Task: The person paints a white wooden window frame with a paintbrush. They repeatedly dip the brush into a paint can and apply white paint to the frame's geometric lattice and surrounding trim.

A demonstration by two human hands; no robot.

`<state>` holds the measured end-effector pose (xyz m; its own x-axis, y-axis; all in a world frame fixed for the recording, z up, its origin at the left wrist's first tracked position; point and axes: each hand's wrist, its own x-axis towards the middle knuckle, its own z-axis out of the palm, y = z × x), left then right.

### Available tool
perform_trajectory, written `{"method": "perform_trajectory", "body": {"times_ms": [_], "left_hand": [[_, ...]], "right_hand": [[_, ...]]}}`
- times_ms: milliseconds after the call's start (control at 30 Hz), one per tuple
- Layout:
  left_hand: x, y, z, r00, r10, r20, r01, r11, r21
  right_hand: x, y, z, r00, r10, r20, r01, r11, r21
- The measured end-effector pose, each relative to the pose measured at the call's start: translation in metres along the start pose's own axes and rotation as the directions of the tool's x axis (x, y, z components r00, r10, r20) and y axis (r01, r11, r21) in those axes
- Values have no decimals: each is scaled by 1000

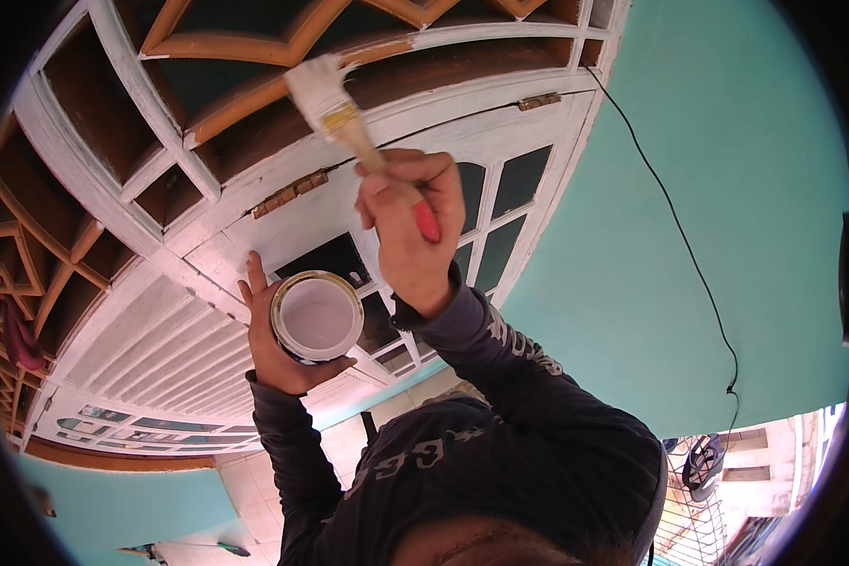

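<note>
Raised toward the upper frame, my right hand (pixel 413 222) is closed round the handle of a paintbrush (pixel 341 115). The brush has white-coated bristles, a pale wooden handle and a red end. Its bristles overlap a brown strip of the wooden lattice (pixel 245 99); whether they touch it I cannot tell. Lower and to the left, my left hand (pixel 278 349) grips an open round can (pixel 317 317) of white paint from its side. Behind both hands stands a window frame (pixel 198 236), mostly white, with brown wood still showing above.
A turquoise wall (pixel 707 189) fills the right, with a thin black cable (pixel 670 203) hanging down it. A louvred white panel (pixel 151 340) lies at left, near a dark red cloth (pixel 17 330). Pale floor tiles (pixel 344 453) show below, and a wire rack (pixel 693 505) stands lower right.
</note>
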<state>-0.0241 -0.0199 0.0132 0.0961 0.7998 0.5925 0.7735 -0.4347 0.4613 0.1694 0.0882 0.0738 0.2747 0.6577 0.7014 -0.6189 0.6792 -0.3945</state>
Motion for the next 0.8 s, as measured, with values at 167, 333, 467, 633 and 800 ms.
{"method": "perform_trajectory", "body": {"times_ms": [167,333,467,633,800], "left_hand": [[-1,-4,-13,999,-26,-43,28,999,27],[8,-1,-17,1000,5,-17,-4,999,36],[8,-5,-19,1000,17,-11,-17,1000,-5],[5,-12,-17,999,37,-24,-37,999,-35],[7,-12,-15,1000,14,-9,-15,999,-31]], "right_hand": [[-6,-5,-9,977,-100,-190,88,994,-71],[5,5,3,995,-3,-104,-1,999,-42],[-15,7,10,999,35,0,-35,999,7],[1,-3,-10,952,-13,-307,-1,999,-44],[-10,9,12,1000,-4,6,4,1000,-31]]}}
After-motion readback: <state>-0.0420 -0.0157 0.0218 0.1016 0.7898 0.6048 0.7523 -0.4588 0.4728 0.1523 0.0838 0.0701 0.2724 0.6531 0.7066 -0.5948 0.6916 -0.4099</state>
